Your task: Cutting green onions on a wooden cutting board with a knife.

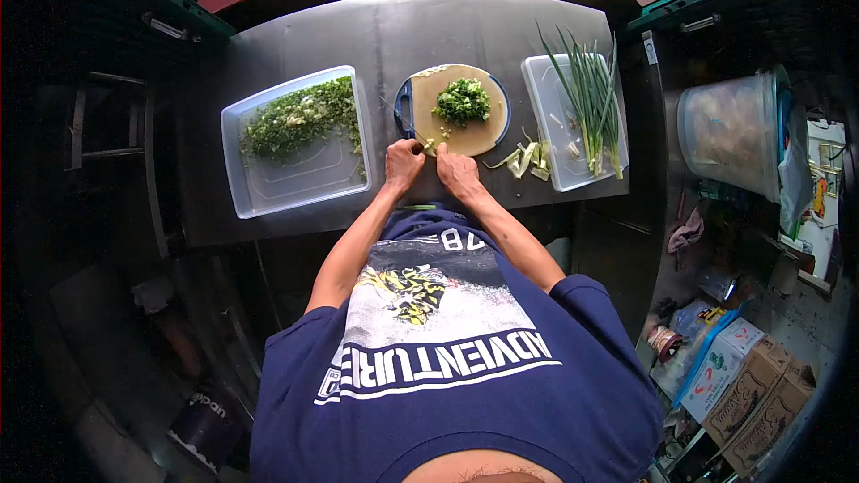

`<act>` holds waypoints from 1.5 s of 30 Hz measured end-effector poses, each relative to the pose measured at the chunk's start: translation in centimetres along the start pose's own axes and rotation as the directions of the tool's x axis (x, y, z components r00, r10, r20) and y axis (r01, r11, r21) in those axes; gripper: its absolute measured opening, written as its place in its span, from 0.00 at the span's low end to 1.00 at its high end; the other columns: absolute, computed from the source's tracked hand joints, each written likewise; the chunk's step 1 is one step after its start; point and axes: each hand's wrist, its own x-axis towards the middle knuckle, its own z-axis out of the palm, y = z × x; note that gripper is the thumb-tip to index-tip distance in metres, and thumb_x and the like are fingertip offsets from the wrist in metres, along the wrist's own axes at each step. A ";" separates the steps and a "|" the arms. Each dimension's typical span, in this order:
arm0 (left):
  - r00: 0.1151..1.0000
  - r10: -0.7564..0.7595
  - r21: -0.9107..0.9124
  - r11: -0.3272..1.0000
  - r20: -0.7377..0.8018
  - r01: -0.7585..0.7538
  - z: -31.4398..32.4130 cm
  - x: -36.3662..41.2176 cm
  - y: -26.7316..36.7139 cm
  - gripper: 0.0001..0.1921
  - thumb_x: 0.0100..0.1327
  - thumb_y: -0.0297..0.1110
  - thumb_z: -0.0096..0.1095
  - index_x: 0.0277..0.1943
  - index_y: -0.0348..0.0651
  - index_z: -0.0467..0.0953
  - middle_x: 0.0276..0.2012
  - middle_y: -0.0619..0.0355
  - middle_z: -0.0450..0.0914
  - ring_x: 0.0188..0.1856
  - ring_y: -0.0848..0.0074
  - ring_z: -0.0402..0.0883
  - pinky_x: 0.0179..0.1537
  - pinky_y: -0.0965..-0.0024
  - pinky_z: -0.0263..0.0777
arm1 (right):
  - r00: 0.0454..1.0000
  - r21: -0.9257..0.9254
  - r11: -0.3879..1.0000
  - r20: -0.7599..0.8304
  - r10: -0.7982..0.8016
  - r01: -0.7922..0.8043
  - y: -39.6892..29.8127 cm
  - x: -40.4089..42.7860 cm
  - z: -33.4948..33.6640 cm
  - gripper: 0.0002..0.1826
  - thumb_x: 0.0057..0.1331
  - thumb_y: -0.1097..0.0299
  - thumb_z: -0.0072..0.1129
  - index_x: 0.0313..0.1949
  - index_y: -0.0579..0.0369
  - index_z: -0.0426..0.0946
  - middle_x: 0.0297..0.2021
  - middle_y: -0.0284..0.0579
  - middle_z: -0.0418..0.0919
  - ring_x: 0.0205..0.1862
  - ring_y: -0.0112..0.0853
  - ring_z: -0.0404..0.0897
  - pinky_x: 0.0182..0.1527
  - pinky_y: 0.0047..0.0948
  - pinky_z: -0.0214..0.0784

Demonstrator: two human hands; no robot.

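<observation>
My left hand [404, 164] and my right hand [459, 172] meet at the near rim of a round cutting board [480, 133] with a blue edge. Their fingertips are bent close together near small pale pieces; whether either hand grips something is too small to tell. A thin dark blade-like strip [402, 119], probably a knife, slants across the board's handle cutout towards my left fingers. Chopped green onion [463, 102] is heaped on the board. Below my wrists, a short green stalk [419, 206] shows at the table's near edge.
On the steel table [443, 20], a clear plastic tub [282, 184] at left holds chopped greens. At right, long spring onions [590, 107] lie across a translucent lid [540, 90]. Pale trimmings [523, 159] lie beside it. A lidded plastic container [728, 131] stands further right.
</observation>
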 end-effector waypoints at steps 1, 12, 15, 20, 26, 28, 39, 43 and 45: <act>1.000 -0.001 0.000 1.000 -0.001 0.001 0.0 0.0 -0.1 0.09 0.49 0.30 0.63 0.33 0.37 0.83 0.33 0.44 0.81 0.37 0.55 0.81 0.42 0.59 0.75 | 1.000 0.005 1.000 -0.014 -0.014 0.014 -0.1 -0.2 0.0 0.11 0.66 0.70 0.40 0.42 0.65 0.66 0.23 0.59 0.79 0.26 0.50 0.82 0.28 0.47 0.73; 0.999 -0.006 0.015 1.000 -0.035 0.007 -0.2 -0.2 0.2 0.12 0.49 0.33 0.63 0.35 0.36 0.82 0.33 0.44 0.82 0.37 0.55 0.82 0.43 0.61 0.74 | 0.999 -0.025 0.999 -0.041 -0.032 0.031 0.1 0.0 0.6 0.08 0.66 0.70 0.39 0.39 0.61 0.64 0.22 0.57 0.80 0.25 0.50 0.81 0.27 0.47 0.73; 1.000 -0.015 0.030 0.999 -0.027 0.016 -0.2 -0.1 0.1 0.12 0.49 0.33 0.63 0.35 0.36 0.82 0.33 0.44 0.82 0.37 0.55 0.82 0.43 0.61 0.74 | 0.998 -0.026 0.998 -0.031 -0.055 0.055 0.2 -0.4 0.1 0.08 0.66 0.70 0.40 0.40 0.60 0.64 0.22 0.56 0.80 0.25 0.49 0.81 0.27 0.46 0.73; 0.999 -0.021 0.045 0.999 -0.041 0.023 -0.1 0.1 0.3 0.10 0.49 0.33 0.63 0.34 0.37 0.82 0.33 0.45 0.81 0.37 0.54 0.81 0.42 0.59 0.74 | 0.999 -0.015 0.999 -0.031 -0.034 0.033 -0.3 -0.9 0.4 0.08 0.66 0.69 0.39 0.40 0.61 0.65 0.23 0.57 0.80 0.25 0.48 0.82 0.27 0.46 0.74; 0.999 0.022 0.045 0.999 -0.024 -0.021 -0.1 -0.4 -0.1 0.10 0.49 0.31 0.63 0.34 0.38 0.83 0.34 0.45 0.81 0.38 0.54 0.81 0.43 0.59 0.74 | 1.000 0.000 1.000 0.013 0.001 -0.001 -0.7 0.1 0.6 0.09 0.67 0.70 0.38 0.42 0.61 0.65 0.24 0.57 0.80 0.27 0.49 0.82 0.28 0.48 0.73; 0.997 0.060 0.056 0.997 -0.042 -0.057 0.0 -0.4 -0.5 0.10 0.48 0.31 0.63 0.35 0.39 0.83 0.34 0.46 0.81 0.38 0.54 0.81 0.44 0.59 0.74 | 1.000 -0.016 1.000 0.015 -0.015 0.015 -0.4 0.3 0.6 0.10 0.67 0.70 0.38 0.43 0.61 0.65 0.25 0.57 0.80 0.27 0.49 0.82 0.28 0.48 0.73; 0.998 0.024 -0.057 0.998 -0.065 -0.027 0.1 0.8 0.7 0.06 0.51 0.27 0.63 0.33 0.39 0.82 0.34 0.47 0.81 0.39 0.60 0.82 0.42 0.62 0.75 | 0.998 0.021 0.998 -0.022 0.065 -0.064 2.5 -0.3 -1.1 0.14 0.67 0.69 0.40 0.49 0.64 0.64 0.23 0.58 0.79 0.26 0.52 0.81 0.27 0.50 0.72; 0.987 0.121 -0.016 0.992 -0.110 -0.123 0.6 0.9 0.5 0.05 0.53 0.28 0.63 0.33 0.41 0.82 0.33 0.48 0.80 0.38 0.59 0.81 0.41 0.61 0.74 | 1.000 0.011 1.000 -0.010 0.009 -0.009 2.8 -1.0 0.1 0.14 0.67 0.67 0.41 0.47 0.64 0.64 0.21 0.58 0.79 0.25 0.53 0.80 0.26 0.51 0.71; 0.995 0.087 0.063 0.994 -0.045 -0.084 0.4 0.6 0.9 0.06 0.54 0.29 0.62 0.34 0.42 0.83 0.33 0.51 0.80 0.37 0.58 0.81 0.40 0.60 0.74 | 0.997 0.051 0.998 -0.071 0.034 -0.030 2.8 -1.2 0.6 0.13 0.67 0.66 0.43 0.44 0.63 0.63 0.20 0.58 0.78 0.25 0.53 0.80 0.26 0.53 0.71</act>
